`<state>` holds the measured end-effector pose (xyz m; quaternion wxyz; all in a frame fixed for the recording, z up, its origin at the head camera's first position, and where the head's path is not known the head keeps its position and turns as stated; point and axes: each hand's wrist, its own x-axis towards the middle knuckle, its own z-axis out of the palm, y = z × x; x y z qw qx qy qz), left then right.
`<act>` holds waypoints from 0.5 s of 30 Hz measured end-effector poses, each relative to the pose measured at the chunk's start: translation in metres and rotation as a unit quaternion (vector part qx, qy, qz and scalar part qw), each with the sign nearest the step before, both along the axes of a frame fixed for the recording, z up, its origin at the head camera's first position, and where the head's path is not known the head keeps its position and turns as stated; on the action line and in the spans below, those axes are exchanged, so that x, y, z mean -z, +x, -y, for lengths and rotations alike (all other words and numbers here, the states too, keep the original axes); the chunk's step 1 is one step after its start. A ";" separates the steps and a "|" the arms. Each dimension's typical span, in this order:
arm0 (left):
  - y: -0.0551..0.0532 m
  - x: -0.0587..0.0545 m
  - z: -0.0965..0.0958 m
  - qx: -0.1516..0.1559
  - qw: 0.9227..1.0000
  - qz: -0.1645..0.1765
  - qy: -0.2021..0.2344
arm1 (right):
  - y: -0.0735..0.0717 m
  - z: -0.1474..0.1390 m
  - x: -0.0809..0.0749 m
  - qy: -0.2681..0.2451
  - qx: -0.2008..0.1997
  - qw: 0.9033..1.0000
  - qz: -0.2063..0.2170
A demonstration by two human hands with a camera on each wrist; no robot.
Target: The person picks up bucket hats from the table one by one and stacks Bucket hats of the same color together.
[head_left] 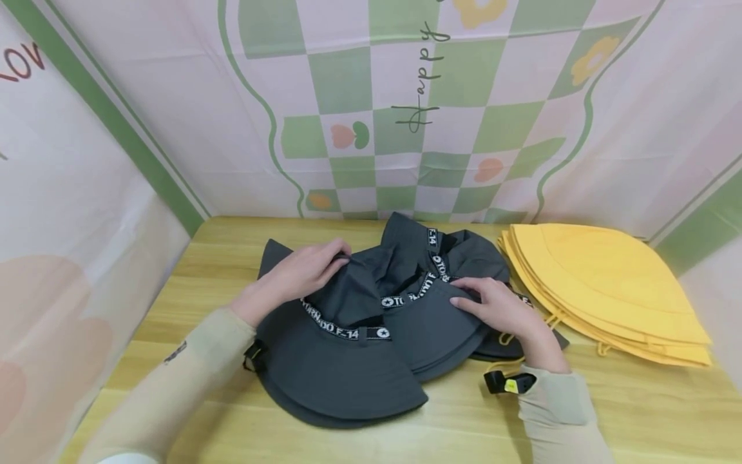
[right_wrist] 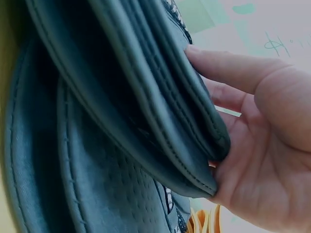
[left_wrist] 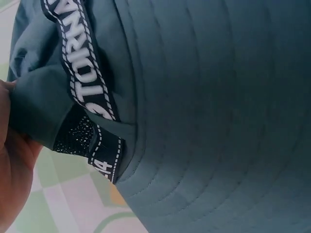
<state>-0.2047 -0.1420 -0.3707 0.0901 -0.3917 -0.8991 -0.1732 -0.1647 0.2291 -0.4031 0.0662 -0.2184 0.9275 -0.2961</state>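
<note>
Several dark grey bucket hats, folded flat with black-and-white lettered bands, overlap on the table. My left hand (head_left: pixel 304 269) pinches the crown cloth of the front-left hat (head_left: pixel 348 377); its wide stitched brim (left_wrist: pixel 209 107) fills much of the left wrist view. Around the brim edge of the middle hat (head_left: pixel 437 332), my right hand (head_left: pixel 501 309) has its thumb on one side and fingers on the other. Layered brim edges (right_wrist: pixel 146 97) lie against that palm in the right wrist view. Behind them sits another dark hat (head_left: pixel 475 258), partly covered.
A stack of yellow hats (head_left: pixel 608 290) with yellow cords lies at the right, close beside the dark ones. The wooden table (head_left: pixel 197 290) meets a patterned cloth backdrop (head_left: pixel 400 129) at the back, with cloth walls on both sides.
</note>
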 end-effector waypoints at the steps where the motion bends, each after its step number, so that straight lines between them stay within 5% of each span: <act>1: -0.001 0.000 -0.002 -0.004 1.000 -0.004 -0.001 | 0.000 0.000 0.000 -0.001 -0.003 1.000 0.001; 10: -0.008 0.003 -0.019 -0.042 0.998 -0.045 0.012 | 0.001 0.001 -0.003 -0.007 -0.016 1.000 0.026; 15: -0.013 0.006 -0.029 -0.081 0.995 -0.035 0.039 | 0.003 0.003 -0.008 -0.029 -0.004 0.997 0.070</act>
